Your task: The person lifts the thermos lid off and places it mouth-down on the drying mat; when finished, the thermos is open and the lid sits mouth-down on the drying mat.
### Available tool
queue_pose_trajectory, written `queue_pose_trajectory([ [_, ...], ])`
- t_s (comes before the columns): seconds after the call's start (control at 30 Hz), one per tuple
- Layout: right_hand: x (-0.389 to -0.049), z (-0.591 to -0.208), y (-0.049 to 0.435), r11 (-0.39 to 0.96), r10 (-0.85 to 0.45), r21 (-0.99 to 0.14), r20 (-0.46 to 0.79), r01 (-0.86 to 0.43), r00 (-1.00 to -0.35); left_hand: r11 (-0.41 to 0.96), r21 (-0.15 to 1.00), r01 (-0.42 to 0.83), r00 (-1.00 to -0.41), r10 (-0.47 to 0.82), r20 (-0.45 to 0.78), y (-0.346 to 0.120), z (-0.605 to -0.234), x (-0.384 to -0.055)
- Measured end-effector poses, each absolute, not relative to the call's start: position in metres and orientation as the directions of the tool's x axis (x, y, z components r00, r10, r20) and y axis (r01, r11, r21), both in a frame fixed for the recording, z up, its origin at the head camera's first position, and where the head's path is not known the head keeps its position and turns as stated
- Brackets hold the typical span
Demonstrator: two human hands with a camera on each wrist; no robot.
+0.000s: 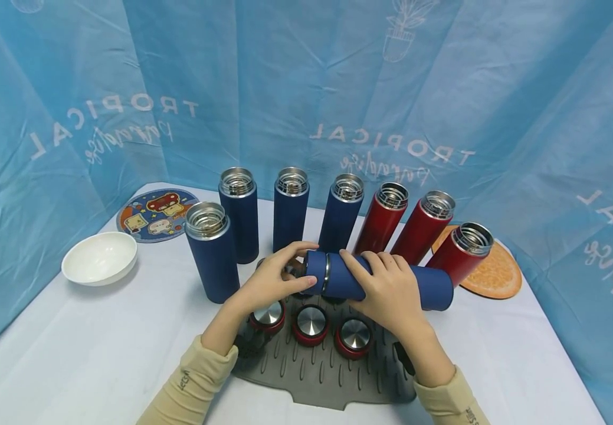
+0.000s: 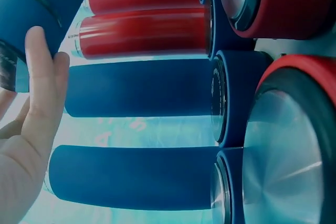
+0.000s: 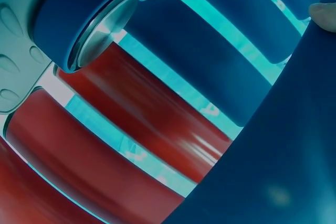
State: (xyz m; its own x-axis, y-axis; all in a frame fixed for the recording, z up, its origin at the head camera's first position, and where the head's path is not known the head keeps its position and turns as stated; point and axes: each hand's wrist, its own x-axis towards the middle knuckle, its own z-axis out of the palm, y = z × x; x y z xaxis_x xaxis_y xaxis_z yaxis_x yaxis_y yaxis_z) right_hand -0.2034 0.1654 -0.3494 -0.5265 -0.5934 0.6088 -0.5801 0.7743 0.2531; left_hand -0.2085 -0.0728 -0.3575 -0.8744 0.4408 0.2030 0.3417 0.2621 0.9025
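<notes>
A blue thermos bottle (image 1: 433,287) lies sideways in the air above the mat, its base pointing right. My right hand (image 1: 388,289) grips its body from above. At the other end, my left hand (image 1: 269,283) holds the blue lid (image 1: 315,265) between thumb and fingers. A silver ring shows where lid and body meet. Below the hands, three red-rimmed lids (image 1: 311,321) with steel tops sit in a row on the grey ridged mat (image 1: 333,386). Blue lids (image 2: 244,98) stand behind them in the left wrist view, mostly hidden by my hands in the head view.
Several lidless blue bottles (image 1: 213,260) and three lidless red bottles (image 1: 383,218) stand upright in an arc behind the mat. A white bowl (image 1: 100,258) and a patterned round mat (image 1: 159,215) are at left. An orange-slice mat (image 1: 492,274) lies at right; a blue curtain (image 1: 295,77) hangs behind.
</notes>
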Motion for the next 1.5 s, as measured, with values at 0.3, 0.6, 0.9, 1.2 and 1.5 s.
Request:
queue_pose_trajectory([
  [0.3,-0.204,-0.350,0.164,0.770,-0.593,0.249,0.618,-0.587,-0.516,0.329,0.873,0.359,-0.889,0.406,0.212,-0.071,-0.363,-0.211],
  [0.6,-0.205,-0.349,0.165,0.780,-0.586,0.255,0.616,-0.571,-0.526,0.172,0.872,0.459,-0.790,0.528,0.312,-0.074,-0.360,-0.211],
  [0.9,-0.203,-0.351,0.166,0.783,-0.572,0.222,0.623,-0.581,-0.534,0.167,0.865,0.473,-0.795,0.505,0.337,-0.075,-0.360,-0.211],
  [1.2,-0.199,-0.355,0.167,0.797,-0.549,0.198,0.631,-0.570,-0.548,0.197,0.879,0.434,-0.818,0.496,0.292,-0.075,-0.356,-0.207],
  [1.5,-0.194,-0.359,0.171,0.791,-0.562,0.210,0.620,-0.575,-0.547,0.247,0.892,0.379,-0.844,0.487,0.224,-0.077,-0.355,-0.206],
])
